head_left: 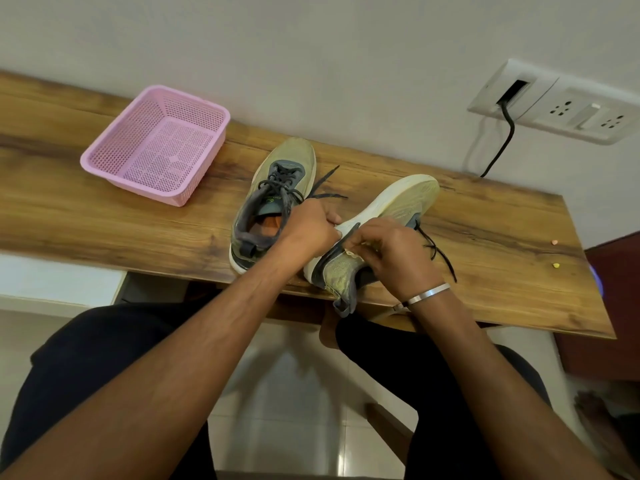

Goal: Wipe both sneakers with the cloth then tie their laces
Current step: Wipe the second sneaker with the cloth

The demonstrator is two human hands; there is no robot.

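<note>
The left hand (308, 225) is curled round the white sole of the tilted sneaker (388, 216), gripping it at the tabletop's (104, 216) near edge; the right hand (394, 252) pinches a pale cloth (353, 252) against that sneaker's upper, fingers bent; the other sneaker (273, 188) stands upright just beside, laces loose; a pink basket (156, 143) sits well apart.

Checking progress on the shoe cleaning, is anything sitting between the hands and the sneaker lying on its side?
Nothing visible does. The left hand already grips the tipped sneaker at its white sole, and the right hand presses a small pale cloth against its side. The upright sneaker stands just beside it.
</note>
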